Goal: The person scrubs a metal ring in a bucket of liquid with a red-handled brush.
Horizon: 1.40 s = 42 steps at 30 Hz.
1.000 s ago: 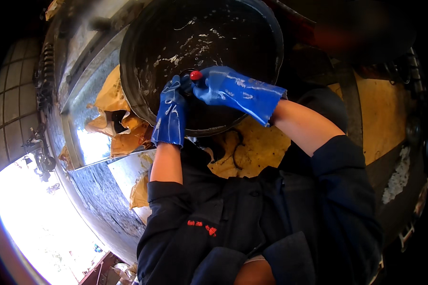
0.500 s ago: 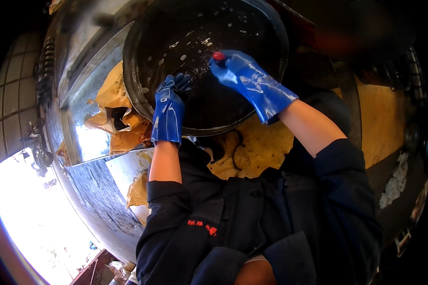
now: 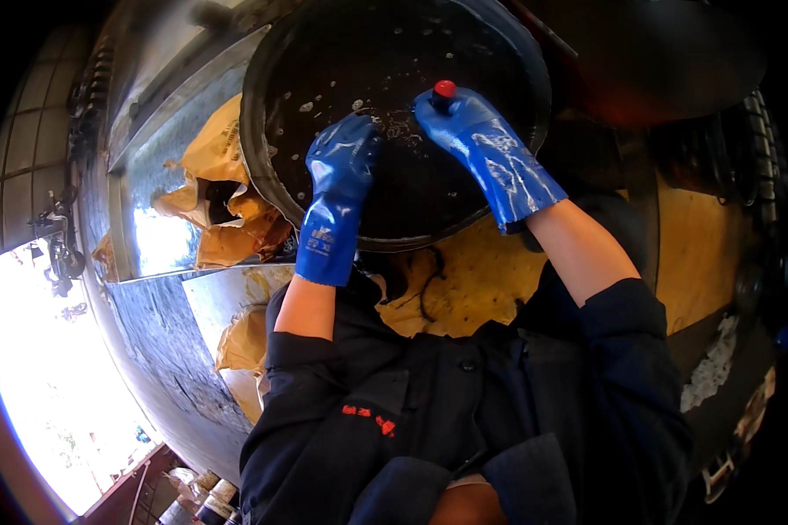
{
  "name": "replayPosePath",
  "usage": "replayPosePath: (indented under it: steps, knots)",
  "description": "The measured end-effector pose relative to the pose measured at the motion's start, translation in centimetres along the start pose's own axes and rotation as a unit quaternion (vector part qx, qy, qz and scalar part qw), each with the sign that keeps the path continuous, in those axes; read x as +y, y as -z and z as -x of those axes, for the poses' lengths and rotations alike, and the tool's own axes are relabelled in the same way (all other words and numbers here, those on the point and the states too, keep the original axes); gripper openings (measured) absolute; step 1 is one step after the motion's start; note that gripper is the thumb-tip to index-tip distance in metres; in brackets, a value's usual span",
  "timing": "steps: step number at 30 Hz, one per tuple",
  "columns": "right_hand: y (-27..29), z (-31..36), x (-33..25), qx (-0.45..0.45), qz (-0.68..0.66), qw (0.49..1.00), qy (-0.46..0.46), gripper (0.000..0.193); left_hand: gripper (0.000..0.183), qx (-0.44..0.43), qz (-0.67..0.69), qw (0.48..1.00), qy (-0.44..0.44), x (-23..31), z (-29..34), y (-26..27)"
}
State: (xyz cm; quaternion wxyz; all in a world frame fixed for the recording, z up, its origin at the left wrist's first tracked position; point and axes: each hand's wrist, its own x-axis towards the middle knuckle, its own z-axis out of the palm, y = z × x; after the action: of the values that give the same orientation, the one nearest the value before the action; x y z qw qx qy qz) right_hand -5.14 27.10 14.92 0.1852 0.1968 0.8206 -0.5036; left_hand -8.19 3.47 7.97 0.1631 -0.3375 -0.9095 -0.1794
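Note:
Both my hands wear long blue rubber gloves and are over a large round black tub [image 3: 256,131] of dark liquid with bubbles on it. My right hand [image 3: 455,118] is wrapped round a tool handle [image 3: 444,90], black with a red rounded end that sticks up above the thumb. The tool's working end is hidden below the fist. To its left, my left hand [image 3: 341,157] has its back turned up and its fingers bent down at the liquid. A thin dark edge shows by its fingertips; what it holds is mostly hidden.
Torn brown paper sacking [image 3: 214,144] lies on the metal surface left of the tub. A stained yellow sheet [image 3: 473,280] is under the tub's near side. Wooden board [image 3: 696,254] stands at the right, and a dark rounded object [image 3: 665,61] is at the upper right.
My left hand has turned back-up and moved right; the dark ring by its fingers is now mostly hidden. My right hand and the tool handle have shifted slightly right in view.

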Motion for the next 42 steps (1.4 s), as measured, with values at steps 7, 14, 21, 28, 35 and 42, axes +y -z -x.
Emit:
replayPosePath:
  steps: [7,14,21,28,35,42]
  knots:
    - [0.4,-0.7,0.7,0.017,-0.024,1.0,0.006,0.032,0.028,-0.002,-0.072,0.993,-0.097,1.4,0.1,1.3]
    - [0.7,-0.6,0.0,-0.007,-0.039,0.999,-0.009,0.028,0.018,0.131,0.085,0.946,0.284,-1.8,2.4,3.4]
    - [-0.1,0.6,-1.7,0.001,-0.07,0.997,0.039,0.031,0.023,0.153,0.008,0.896,0.417,-22.3,11.3,17.9]
    - [1.0,-0.3,-1.0,0.019,-0.057,0.998,0.037,0.037,0.023,0.173,0.005,0.916,0.363,-22.2,10.3,17.1]
    - [3.6,-2.7,1.9,0.068,-0.053,0.993,0.084,0.038,0.053,-0.08,0.23,0.897,0.368,-5.3,-0.8,3.0]
    - [7.4,-2.1,2.5,0.104,-0.083,0.985,0.108,0.036,0.089,-0.307,0.17,0.866,0.357,7.6,-6.7,-7.6]
